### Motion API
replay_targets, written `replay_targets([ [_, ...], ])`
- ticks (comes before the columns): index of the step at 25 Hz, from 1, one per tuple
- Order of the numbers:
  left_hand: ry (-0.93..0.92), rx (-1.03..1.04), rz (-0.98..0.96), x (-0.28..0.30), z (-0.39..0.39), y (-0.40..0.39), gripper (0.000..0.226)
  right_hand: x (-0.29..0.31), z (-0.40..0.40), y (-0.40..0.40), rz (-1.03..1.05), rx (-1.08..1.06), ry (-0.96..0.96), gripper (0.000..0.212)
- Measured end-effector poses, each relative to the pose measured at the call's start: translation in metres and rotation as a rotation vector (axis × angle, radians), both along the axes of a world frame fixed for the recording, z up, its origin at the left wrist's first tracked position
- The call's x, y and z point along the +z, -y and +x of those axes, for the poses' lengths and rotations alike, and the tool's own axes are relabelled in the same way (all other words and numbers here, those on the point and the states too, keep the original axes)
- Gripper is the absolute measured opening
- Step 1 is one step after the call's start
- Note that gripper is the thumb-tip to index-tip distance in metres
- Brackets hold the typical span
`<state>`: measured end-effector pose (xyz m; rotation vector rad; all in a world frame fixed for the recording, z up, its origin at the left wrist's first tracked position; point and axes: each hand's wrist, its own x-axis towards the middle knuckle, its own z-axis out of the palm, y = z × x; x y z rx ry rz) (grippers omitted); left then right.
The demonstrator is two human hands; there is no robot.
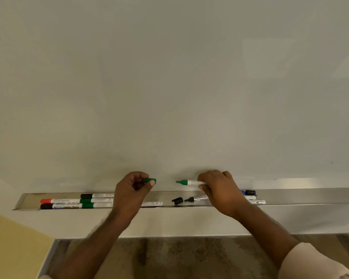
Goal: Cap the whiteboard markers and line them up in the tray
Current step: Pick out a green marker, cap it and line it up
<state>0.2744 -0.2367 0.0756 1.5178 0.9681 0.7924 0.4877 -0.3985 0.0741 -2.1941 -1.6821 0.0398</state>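
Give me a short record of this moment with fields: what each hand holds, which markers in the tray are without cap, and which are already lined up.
left hand: holds green cap, open end toward the marker
right hand: holds uncapped green marker, tip pointing at the cap
gap: cap and tip apart, not yet joined
tray: metal ledge under the whiteboard
lined up at left: capped markers, among them red-capped marker
uncapped in tray: black marker, with loose black cap beside it
right end: more markers, partly hidden by the right hand

blank whiteboard (169, 77), yellow wall (12, 242), speckled floor (179, 258)
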Motion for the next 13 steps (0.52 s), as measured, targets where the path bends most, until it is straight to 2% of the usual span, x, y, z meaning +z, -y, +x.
replay_targets([
  [4, 0.108, -0.088, 0.059, 0.062, -0.008, -0.004, 0.032, 0.067, -0.009, -0.012, 0.201, 0.055, 0.057, 0.028],
  [6, 0.140, -0.095, 0.110, 0.090, -0.014, -0.004, 0.031, 0.102, -0.017, -0.016, 0.283, 0.093, 0.070, 0.027],
  [13, 0.270, -0.082, 0.217, 0.153, -0.033, 0.001, 0.022, 0.174, -0.050, -0.016, 0.368, 0.170, 0.113, 0.024],
])
